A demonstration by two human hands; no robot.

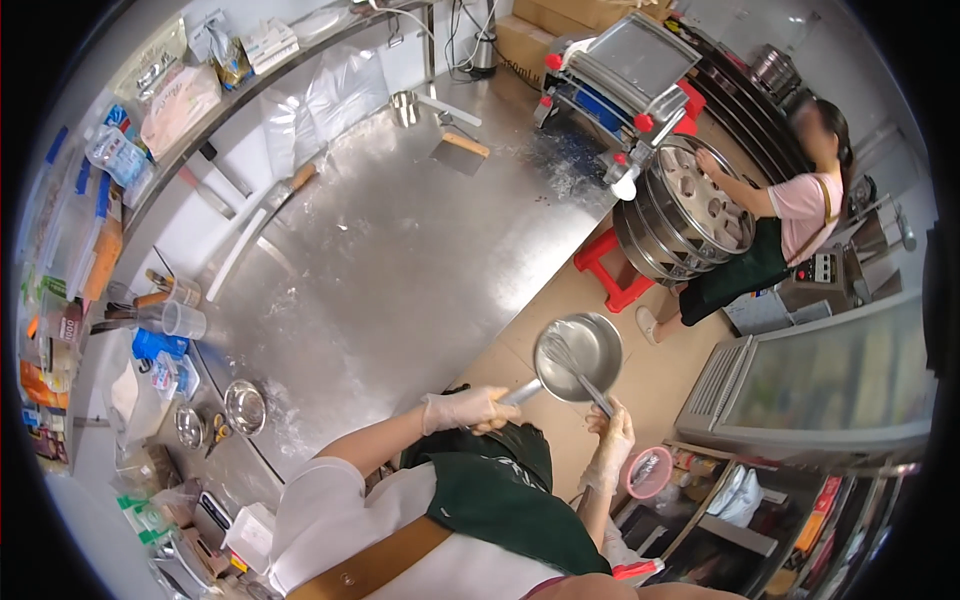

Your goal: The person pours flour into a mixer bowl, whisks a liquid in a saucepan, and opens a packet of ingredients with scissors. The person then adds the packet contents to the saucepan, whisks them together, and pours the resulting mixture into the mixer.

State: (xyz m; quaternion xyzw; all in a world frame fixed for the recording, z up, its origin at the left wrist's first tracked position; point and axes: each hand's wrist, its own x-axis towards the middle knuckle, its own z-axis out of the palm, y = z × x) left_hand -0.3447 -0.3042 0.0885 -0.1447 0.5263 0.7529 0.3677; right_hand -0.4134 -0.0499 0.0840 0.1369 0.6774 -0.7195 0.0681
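My left hand (474, 409), in a clear glove, is closed round the handle of a steel saucepan (604, 345). The pan hangs over the floor, off the table's edge, and its inside looks mostly bare. In my right hand (612, 436), also gloved, is the handle of a wire whisk (575, 368). The whisk's wires rest inside the pan, toward its left wall. A little pale residue may cling to the wires, but it is too small to tell.
A flour-dusted steel table (400, 270) lies left, with a dough scraper (460, 152) and metal bowls (245, 407). A dough roller machine (625, 85) stands at the far end. Beyond, a co-worker (800, 210) touches stacked steamers (690, 205) on a red stool (612, 272). A glass-fronted cabinet (820, 375) stands right.
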